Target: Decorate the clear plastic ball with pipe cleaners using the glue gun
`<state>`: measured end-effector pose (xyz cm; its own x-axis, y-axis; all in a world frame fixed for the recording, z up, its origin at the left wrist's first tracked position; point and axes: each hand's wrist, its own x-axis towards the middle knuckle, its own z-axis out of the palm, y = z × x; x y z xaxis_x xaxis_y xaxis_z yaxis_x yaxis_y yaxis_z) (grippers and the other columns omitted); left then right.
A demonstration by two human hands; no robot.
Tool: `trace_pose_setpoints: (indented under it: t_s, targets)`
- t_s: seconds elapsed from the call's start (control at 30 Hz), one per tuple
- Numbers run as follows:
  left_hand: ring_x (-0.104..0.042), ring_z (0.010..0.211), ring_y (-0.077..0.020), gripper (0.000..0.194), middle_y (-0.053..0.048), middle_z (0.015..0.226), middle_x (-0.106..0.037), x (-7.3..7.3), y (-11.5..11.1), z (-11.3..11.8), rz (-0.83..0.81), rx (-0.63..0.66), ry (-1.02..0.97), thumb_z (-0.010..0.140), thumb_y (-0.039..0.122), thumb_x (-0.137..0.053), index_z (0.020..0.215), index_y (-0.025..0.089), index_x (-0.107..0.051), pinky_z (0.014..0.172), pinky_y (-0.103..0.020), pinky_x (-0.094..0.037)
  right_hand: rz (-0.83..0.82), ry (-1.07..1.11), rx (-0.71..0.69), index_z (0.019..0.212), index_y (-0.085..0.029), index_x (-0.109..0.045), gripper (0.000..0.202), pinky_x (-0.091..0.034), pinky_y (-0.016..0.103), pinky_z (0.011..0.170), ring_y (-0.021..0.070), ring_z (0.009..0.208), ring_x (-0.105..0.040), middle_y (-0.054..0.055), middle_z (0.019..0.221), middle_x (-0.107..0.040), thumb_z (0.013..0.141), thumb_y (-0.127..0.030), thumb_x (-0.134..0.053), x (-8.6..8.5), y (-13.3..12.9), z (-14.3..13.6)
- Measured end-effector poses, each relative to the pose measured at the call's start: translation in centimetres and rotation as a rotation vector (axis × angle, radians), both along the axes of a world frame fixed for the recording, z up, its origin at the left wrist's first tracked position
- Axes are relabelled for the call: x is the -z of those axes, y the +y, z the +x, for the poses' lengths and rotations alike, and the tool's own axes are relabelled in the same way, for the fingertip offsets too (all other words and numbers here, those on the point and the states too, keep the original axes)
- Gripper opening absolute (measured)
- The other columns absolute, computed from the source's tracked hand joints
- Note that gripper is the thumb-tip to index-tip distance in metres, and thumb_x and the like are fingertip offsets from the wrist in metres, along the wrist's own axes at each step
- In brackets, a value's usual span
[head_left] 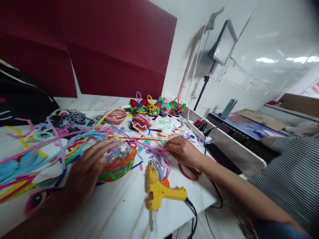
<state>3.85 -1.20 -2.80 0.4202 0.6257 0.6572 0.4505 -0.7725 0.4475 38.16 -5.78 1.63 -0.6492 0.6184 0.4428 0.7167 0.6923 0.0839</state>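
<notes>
- Presently, the clear ball [122, 153] lies on the bench [117, 205], just under the left hand [86, 166]; clock positions below take this ball as dial centre.
- Left fingers: gently curved, part spread, laid against the ball at 9 o'clock; contact noted, firm hold not shown.
- Right hand [183, 151]: at 3 o'clock, apart from the ball, above thin purple and pink strips [163, 166]; fingers bent and close together; cannot tell whether they pinch a strip.
- Done, as shown: orange and green zigzag trim [121, 172] on the ball's lower side; its top is largely bare and see-through.
- Left, in my judgement: covering that bare top; the ball carries no ears, face or loop, unlike the four eared ornaments [154, 110] at 1 o'clock, which look complete.
- Also partway, seemingly: a striped ball [141, 122] at 1 o'clock, strip-covered but without a visible face.
- Supplies: loose fuzzy strips [56, 142] heaped toward 10 o'clock; yellow glue gun [156, 189] lying at 4 o'clock, in neither hand.
</notes>
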Motion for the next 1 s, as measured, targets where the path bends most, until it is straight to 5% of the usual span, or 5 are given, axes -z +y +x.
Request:
trace_pose_setpoints:
  t_s: [0.2, 0.33, 0.77, 1.0]
  targets:
    - [-0.045, 0.137, -0.0156, 0.041, 0.004, 0.145, -0.052, 0.0, 0.1, 0.0, 0.029, 0.023, -0.026, 0.103, 0.025, -0.032, 0.139, 0.033, -0.05, 0.119, -0.028, -0.029, -0.154, 0.138, 0.198, 0.122, -0.018, -0.061, 0.028, -0.051, 0.042, 0.091, 0.026, 0.106, -0.062, 0.014, 0.117, -0.067, 0.097, -0.03, -0.058, 2.0, -7.2, 3.3]
    - [-0.043, 0.139, -0.0164, 0.042, 0.005, 0.146, -0.05, 0.2, 0.4, -0.2, 0.041, 0.022, 0.002, 0.103, 0.025, -0.033, 0.14, 0.034, -0.049, 0.119, -0.029, -0.03, -0.226, 0.182, 0.308, 0.13, -0.02, -0.056, 0.042, -0.049, 0.047, 0.096, 0.0294, 0.118, -0.056, 0.015, 0.129, -0.061, 0.094, -0.041, -0.063, 4.0, -9.4, 3.6]
    - [-0.044, 0.139, -0.021, 0.043, 0.008, 0.146, -0.051, -0.3, -0.1, 0.3, 0.0, 0.002, -0.028, 0.101, 0.029, -0.032, 0.139, 0.041, -0.049, 0.12, -0.039, -0.032, -0.257, 0.131, 0.318, 0.134, -0.022, -0.056, 0.036, -0.046, 0.047, 0.104, 0.0274, 0.128, -0.051, 0.014, 0.136, -0.058, 0.101, -0.036, -0.05, 5.0, -8.0, 5.6]
    - [-0.044, 0.139, -0.0181, 0.04, 0.007, 0.145, -0.052, -0.1, 0.1, 0.2, 0.012, -0.019, -0.033, 0.103, 0.028, -0.033, 0.138, 0.037, -0.052, 0.121, -0.034, -0.028, -0.165, 0.103, 0.37, 0.132, -0.022, -0.059, 0.033, -0.051, 0.043, 0.099, 0.0259, 0.122, -0.059, 0.013, 0.129, -0.063, 0.102, -0.031, -0.047, 5.2, -5.5, 7.8]
